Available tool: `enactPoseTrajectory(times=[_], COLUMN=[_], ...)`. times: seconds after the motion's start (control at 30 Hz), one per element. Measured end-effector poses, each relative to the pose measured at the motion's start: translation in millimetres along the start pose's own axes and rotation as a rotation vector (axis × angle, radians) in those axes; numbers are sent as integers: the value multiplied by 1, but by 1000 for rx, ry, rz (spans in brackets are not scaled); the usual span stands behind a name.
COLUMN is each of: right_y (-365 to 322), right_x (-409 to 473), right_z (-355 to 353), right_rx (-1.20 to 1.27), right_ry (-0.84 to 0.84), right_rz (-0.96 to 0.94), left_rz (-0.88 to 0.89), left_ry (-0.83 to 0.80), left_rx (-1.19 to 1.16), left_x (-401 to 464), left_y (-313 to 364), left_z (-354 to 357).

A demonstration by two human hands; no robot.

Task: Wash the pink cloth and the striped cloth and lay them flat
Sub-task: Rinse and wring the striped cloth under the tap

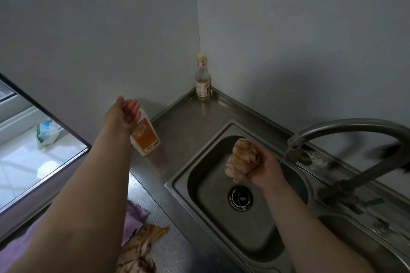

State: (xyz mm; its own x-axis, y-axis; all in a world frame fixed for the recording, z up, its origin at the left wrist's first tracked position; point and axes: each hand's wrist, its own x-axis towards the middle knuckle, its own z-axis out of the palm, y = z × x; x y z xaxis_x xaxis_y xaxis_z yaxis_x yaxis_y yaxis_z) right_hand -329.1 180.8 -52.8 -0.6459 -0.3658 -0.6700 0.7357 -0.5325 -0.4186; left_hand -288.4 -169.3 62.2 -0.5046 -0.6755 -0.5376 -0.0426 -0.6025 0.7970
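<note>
The right hand (264,168) squeezes a bunched cloth (243,159) over the sink (177,180) so drips fall in; the left hand (126,113), open, reaches for the soap bottle (145,137).

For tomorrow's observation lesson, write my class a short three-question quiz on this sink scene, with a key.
1. True or false: the right hand holds a bunched striped cloth above the steel sink basin.
2. What stands in the wall corner?
3. The open left hand reaches toward: A the curved grey tap, B the white bottle with the orange label.

Key: 1 true; 2 a clear yellow-capped bottle; 3 B.
</note>
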Motion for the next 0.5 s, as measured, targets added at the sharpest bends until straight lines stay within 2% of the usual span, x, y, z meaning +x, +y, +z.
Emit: enactPoseTrajectory(times=[0.37,0.43,0.5], right_y=[-8,-10,-13], right_x=[-14,-22,-28], right_z=[-6,-8,-13], right_rx=[-20,-24,11], right_ry=[11,-7,-25], right_rz=[-22,-42,-46], left_rz=[49,60,57], left_ry=[129,86,-41], left_rx=[83,108,200], left_x=[-17,-28,-45], left_y=[0,-13,-41], left_z=[15,22,32])
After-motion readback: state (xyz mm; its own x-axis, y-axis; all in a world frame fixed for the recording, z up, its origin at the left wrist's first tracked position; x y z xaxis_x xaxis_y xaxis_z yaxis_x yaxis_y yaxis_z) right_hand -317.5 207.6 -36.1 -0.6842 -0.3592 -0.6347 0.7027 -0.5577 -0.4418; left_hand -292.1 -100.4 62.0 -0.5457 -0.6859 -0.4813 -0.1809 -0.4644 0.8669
